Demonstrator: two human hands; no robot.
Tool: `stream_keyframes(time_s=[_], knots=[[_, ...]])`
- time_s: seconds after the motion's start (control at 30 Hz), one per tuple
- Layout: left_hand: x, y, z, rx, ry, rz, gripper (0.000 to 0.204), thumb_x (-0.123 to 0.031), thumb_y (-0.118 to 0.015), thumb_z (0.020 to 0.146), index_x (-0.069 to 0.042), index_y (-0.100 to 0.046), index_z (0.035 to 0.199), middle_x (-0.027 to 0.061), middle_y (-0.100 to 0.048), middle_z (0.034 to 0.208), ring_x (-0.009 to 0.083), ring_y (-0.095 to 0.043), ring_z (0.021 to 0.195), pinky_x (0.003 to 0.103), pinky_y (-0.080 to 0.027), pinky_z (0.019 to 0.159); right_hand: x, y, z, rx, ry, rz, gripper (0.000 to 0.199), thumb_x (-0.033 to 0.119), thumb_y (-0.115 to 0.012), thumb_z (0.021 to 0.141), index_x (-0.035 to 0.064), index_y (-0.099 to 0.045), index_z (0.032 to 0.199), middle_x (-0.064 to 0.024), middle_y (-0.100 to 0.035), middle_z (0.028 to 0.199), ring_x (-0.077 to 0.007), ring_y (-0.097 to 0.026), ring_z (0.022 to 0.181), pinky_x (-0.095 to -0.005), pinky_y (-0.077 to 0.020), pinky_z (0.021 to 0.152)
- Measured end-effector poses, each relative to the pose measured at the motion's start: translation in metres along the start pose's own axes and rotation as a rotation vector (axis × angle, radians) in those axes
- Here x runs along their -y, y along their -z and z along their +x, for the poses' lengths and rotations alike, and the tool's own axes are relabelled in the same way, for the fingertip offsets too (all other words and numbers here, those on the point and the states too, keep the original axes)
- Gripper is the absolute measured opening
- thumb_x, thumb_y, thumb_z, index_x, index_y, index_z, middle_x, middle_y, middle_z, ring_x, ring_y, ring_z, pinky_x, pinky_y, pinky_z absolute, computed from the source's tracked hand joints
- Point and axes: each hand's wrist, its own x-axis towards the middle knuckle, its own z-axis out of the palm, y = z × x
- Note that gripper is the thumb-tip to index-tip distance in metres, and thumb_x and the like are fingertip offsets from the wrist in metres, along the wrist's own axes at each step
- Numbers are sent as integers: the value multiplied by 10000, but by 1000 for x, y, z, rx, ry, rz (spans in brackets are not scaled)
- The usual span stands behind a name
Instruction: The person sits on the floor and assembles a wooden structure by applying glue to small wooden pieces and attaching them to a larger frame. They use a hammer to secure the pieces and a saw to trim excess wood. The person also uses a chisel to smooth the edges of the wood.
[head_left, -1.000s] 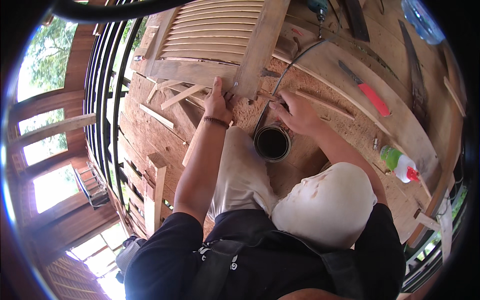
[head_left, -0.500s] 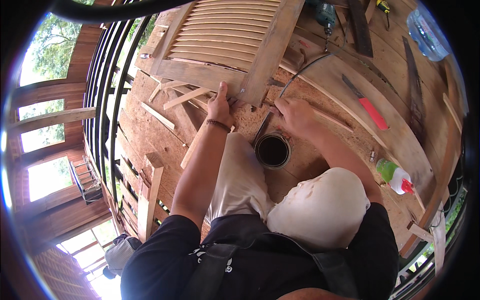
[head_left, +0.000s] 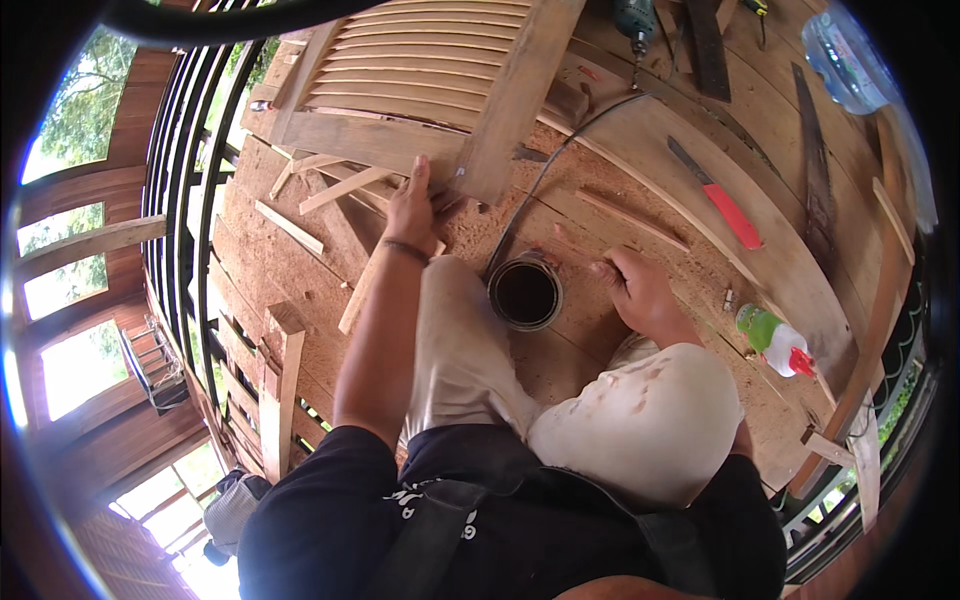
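Note:
A louvered wooden shutter (head_left: 380, 138) lies tilted in front of me, with slats inside a broad frame. My left hand (head_left: 412, 212) grips the near corner of its lower rail, thumb on top and fingers underneath. My right hand (head_left: 642, 292) is closed beside my right knee, apart from the shutter. Whatever its fingers hold, if anything, I cannot make out. Between my legs stands an open round can (head_left: 526, 294) with dark contents. A thin reddish piece lies between the can and my right hand, too blurred to name.
Wood offcuts (head_left: 290, 228) and sawdust cover the plank floor. To the right are a red-handled handsaw (head_left: 732, 215), a green-and-white bottle (head_left: 775, 340) and a clear plastic bottle (head_left: 848, 65). A power drill (head_left: 635, 22) with a trailing cable lies ahead. Dark railings (head_left: 185, 170) run along the left.
My right hand has left the shutter's lower corner and drawn back, down and to the right, beside the can. My left hand stays on the shutter. The whole view has shifted slightly.

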Motion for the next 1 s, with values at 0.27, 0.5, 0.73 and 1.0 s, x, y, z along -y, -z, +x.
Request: stream_keyframes(time_s=[0.27, 0.5, 0.73, 1.0], knots=[[12, -34, -105, 781, -597, 909, 261, -198, -551, 1048, 26, -675, 1104, 61, -725, 953, 131, -688, 827, 268, -553, 738, 25, 61, 24, 213, 162, -40, 257, 288, -675, 948, 37, -632, 985, -186, -646, 855, -401, -624, 807, -450, -484, 691], [14, -67, -130, 866, 141, 541, 198, -180, -546, 1053, -5, -636, 1073, 47, -673, 900, 107, -646, 702, 235, -525, 625, -16, 84, 29, -286, 60, -303, 336, 283, -722, 902, 60, -630, 1136, -122, -656, 1083, -342, -624, 1031, -457, -491, 858], [16, -83, -156, 881, 323, 206, 198, -197, -555, 1053, -23, -594, 1141, 72, -680, 925, 117, -659, 715, 246, -534, 625, -91, 90, 2, -321, -162, -898, 355, 235, -716, 894, 52, -586, 1168, -128, -599, 1192, -345, -589, 1098, -462, -501, 900], [2, -100, -191, 802, 182, 458, 302, -160, -557, 1041, 24, -602, 1276, 60, -673, 906, 109, -636, 713, 246, -515, 641, 9, 101, -50, -422, -178, -177, 195, 141, -716, 825, 85, -586, 959, -123, -602, 783, -336, -644, 686, -434, -518, 605]])
